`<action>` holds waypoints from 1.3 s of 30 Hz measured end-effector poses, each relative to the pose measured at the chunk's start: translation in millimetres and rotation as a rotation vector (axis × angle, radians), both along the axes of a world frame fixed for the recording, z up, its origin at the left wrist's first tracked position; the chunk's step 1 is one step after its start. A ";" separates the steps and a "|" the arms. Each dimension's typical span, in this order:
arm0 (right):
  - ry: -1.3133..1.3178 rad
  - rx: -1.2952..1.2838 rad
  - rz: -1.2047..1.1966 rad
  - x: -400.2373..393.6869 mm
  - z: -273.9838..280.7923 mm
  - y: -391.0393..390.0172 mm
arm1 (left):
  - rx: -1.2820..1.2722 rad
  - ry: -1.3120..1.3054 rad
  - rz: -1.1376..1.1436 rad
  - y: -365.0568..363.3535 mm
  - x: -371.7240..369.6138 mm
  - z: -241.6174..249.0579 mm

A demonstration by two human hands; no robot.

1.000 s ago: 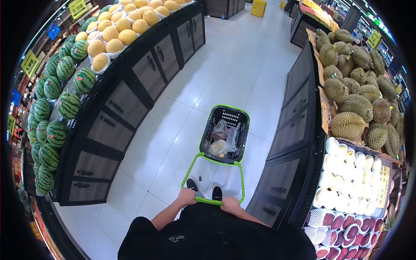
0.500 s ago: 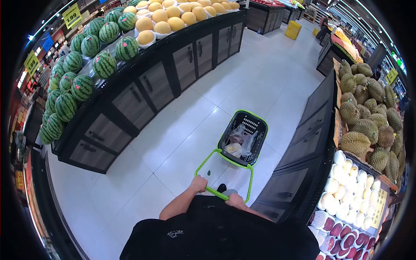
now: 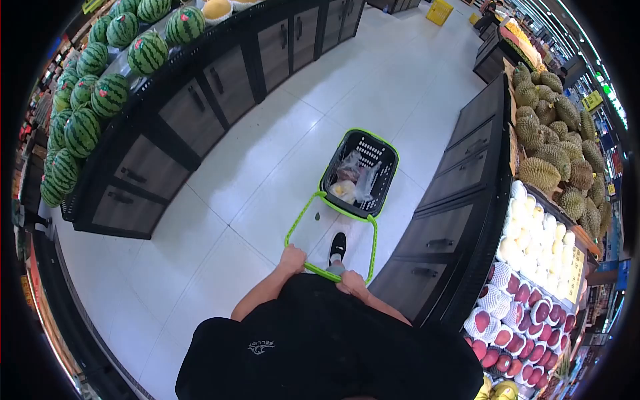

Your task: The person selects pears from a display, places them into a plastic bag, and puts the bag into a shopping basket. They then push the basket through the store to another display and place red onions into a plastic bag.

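Note:
Close to my body, my left hand [image 3: 293, 259] is wrapped round the left end of the green handle [image 3: 323, 272]. My right hand [image 3: 353, 284] grips the same bar farther right. The handle joins a black basket [image 3: 391, 175] with a green rim, which rests on the floor ahead of me. Inside the basket lie clear plastic bags [image 3: 365, 181] and a pale yellowish item [image 3: 344, 191] in wrapping. One black shoe [image 3: 339, 245] shows within the handle's frame.
Watermelons [image 3: 83, 132] top the dark cabinets [image 3: 193, 110] on the left. Durians [image 3: 539, 175], pale fruit [image 3: 533, 233] and red fruit [image 3: 523, 333] line the right side. A yellow crate [image 3: 439, 12] and a person [image 3: 489, 18] are far ahead.
The basket, handle and both hands sit higher and slightly left in view. The shoe shows more fully. The stands have shifted, with more red fruit visible at right. Both hands still hold the handle.

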State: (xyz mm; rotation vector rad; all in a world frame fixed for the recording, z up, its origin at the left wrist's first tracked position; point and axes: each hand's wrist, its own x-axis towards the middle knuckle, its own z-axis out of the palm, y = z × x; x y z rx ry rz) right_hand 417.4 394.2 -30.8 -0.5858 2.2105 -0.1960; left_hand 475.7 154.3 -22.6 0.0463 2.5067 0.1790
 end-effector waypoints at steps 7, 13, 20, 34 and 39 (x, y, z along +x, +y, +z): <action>0.010 -0.080 0.186 34.1 -7.9 -12.3 | -0.014 0.046 0.054 -16.4 54.1 -6.9; 0.005 -0.063 0.352 31.0 1.7 -1.6 | 0.032 0.103 0.220 10.8 101.3 -5.5; -0.062 -0.035 0.669 -14.9 15.3 9.4 | 0.101 0.124 0.480 60.1 122.7 8.6; -0.181 -0.278 1.397 -138.4 -2.3 -18.9 | 0.022 0.044 1.153 191.5 86.0 8.1; -0.313 -0.250 1.584 -139.4 -10.3 -54.5 | -0.010 0.034 1.373 216.2 86.6 4.9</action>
